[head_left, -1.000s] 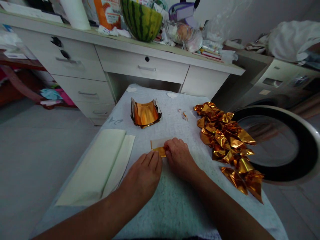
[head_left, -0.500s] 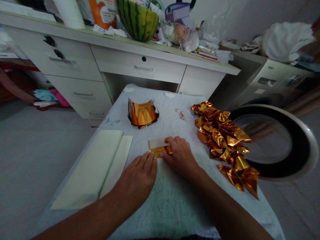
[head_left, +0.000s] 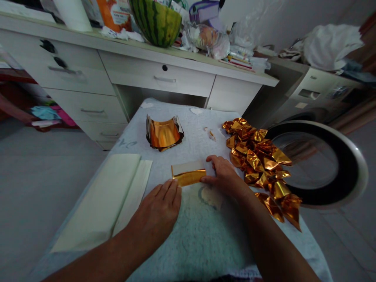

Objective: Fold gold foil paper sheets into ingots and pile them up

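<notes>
- On the desk's (head_left: 202, 235) middle, I have the foil strip (head_left: 189, 178), left hand (head_left: 161, 206) flat at its near-left corner.
- Right hand (head_left: 226, 176) released, thumb at its right end.
- Along the right edge, foil twists (head_left: 255, 159).
- Toward the far edge, curved foil (head_left: 165, 135).

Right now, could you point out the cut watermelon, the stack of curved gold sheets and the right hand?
Cut watermelon (head_left: 157, 24): head view, on its striped rind.
Stack of curved gold sheets (head_left: 164, 135): head view, on its inner face.
Right hand (head_left: 225, 176): head view, on its back.
</notes>
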### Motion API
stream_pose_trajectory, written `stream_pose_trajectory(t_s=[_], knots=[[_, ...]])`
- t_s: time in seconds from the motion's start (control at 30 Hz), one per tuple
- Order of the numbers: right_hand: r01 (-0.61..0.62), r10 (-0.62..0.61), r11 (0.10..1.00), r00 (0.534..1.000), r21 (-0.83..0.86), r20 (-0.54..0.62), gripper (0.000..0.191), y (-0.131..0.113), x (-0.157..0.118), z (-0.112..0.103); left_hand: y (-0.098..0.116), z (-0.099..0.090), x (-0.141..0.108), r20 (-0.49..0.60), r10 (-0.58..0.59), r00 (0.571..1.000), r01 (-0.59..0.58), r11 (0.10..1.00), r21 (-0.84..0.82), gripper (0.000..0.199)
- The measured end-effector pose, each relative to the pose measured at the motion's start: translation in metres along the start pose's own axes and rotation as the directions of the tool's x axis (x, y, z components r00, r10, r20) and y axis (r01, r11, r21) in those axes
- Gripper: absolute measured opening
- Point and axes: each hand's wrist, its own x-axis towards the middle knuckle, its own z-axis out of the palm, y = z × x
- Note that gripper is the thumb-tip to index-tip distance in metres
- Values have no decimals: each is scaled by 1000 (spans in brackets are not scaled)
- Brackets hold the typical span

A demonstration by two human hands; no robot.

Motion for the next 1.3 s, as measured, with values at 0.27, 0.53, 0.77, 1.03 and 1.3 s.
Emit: stream_pose_trajectory(t_s=[0.27,0.53,0.77,1.03,1.3], knots=[[50,-52,994,998,99,21,49,9,0,-5,0,-3,-1,-1,-7,1000,7,999,32,43],[65,-73,984,997,168,38,37,12,-2,-12,-7,-11,8,39,23,999,-21,999,-47,38],[322,-297,911,946,258,-133,19,-9,-6,-15,-12,-30,46,372,-108,922,162,980,-118,27],[410,-409,906,912,106,-34,23,-15,-8,-3,-8,-16,51,318,-128,939,189,967,-168,17],[408,-406,912,913,42,-48,17,-19,-8,-1,-6,-17,46,336,-79,939,117,989,-94,26]])
